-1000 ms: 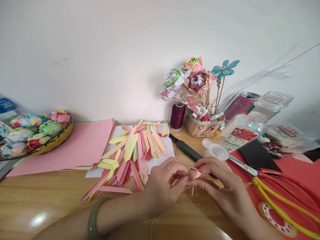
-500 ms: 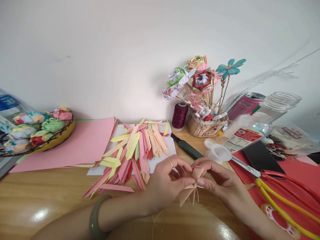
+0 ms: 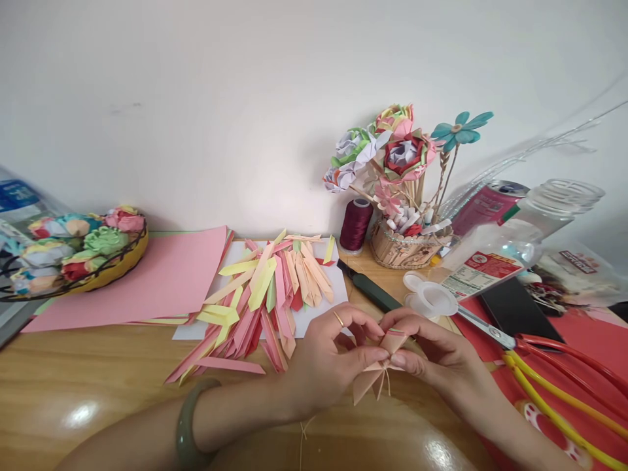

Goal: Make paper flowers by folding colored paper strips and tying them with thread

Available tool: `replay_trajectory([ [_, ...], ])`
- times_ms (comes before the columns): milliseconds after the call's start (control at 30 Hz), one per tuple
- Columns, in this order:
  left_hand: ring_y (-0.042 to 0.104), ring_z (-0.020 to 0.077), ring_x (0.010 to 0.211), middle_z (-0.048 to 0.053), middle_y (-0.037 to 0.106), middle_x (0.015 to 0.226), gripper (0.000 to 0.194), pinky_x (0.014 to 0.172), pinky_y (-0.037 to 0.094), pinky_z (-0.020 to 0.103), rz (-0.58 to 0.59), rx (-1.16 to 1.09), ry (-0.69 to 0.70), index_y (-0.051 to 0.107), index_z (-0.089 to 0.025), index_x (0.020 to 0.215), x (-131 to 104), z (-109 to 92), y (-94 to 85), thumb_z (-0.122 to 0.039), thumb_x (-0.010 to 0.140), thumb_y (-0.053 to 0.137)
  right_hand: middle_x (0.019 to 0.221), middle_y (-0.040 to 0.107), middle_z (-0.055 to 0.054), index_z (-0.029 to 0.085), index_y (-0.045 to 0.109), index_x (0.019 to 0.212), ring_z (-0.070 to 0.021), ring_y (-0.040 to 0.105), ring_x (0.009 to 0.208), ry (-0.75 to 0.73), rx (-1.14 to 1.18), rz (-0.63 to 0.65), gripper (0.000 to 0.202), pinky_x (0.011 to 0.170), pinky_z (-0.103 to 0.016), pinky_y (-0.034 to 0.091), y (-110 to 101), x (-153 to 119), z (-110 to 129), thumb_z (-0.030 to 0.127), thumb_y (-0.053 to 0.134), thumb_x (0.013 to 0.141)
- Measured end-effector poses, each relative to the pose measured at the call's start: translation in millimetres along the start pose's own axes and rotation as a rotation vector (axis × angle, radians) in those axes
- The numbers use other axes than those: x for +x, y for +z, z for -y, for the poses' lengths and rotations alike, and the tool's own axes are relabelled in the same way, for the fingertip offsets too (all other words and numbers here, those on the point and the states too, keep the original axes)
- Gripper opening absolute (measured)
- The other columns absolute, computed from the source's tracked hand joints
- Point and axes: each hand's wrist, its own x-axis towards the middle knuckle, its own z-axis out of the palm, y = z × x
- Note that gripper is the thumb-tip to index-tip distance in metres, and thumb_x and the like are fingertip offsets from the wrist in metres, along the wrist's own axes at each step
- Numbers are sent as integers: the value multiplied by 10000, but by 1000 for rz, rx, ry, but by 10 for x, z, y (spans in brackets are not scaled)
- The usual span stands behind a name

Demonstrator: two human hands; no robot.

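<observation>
Between my two hands, at the lower middle right, is a small bundle of folded peach paper (image 3: 369,382), tied at its middle with thin string (image 3: 387,381). My left hand (image 3: 333,356) pinches its left side between thumb and fingers; a ring and a green bangle (image 3: 189,425) are on that hand and wrist. My right hand (image 3: 434,353) pinches the bundle from the right, its thumb beside the knot. Left of my hands, many folded paper strips (image 3: 262,288) in pink, yellow and peach lie on a white sheet (image 3: 189,332).
Pink paper (image 3: 167,281) and a basket of paper flowers (image 3: 118,268) stand left. A purple thread spool (image 3: 356,226), a flower holder (image 3: 407,248), a dark green tool (image 3: 375,293), a plastic bottle (image 3: 483,261) and scissors (image 3: 490,330) are behind and right of my hands.
The view has shifted slightly, so the flowers and bottle appear a little farther right. Both hands keep their pinch on the paper bundle, which looks slightly more tilted at its top.
</observation>
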Motion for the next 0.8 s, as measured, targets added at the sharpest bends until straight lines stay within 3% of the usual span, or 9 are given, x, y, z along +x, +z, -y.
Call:
replay_trajectory([
  [467, 508, 96, 677, -8, 545, 753, 121, 610, 408, 217, 20, -7, -12, 531, -172, 754, -3, 2, -4, -181, 680, 627, 791, 570, -22, 209, 591, 692, -172, 567, 769, 20, -11, 4, 184, 688, -307, 485, -4, 1, -5, 388, 624, 713],
  [667, 509, 106, 746, 1, 543, 822, 119, 632, 406, 213, 36, 58, 80, 568, -189, 787, -5, -10, -26, -135, 687, 600, 799, 575, -8, 216, 597, 689, -161, 568, 784, 21, 6, 38, 145, 710, -290, 465, -8, 10, -22, 353, 622, 727],
  [800, 496, 101, 704, 2, 526, 787, 104, 598, 400, 210, 61, 69, 10, 556, -172, 755, 28, -52, -40, -153, 670, 612, 795, 565, -4, 216, 594, 688, -155, 559, 781, 11, 3, 55, 121, 711, -285, 454, -3, 14, -9, 323, 617, 737],
])
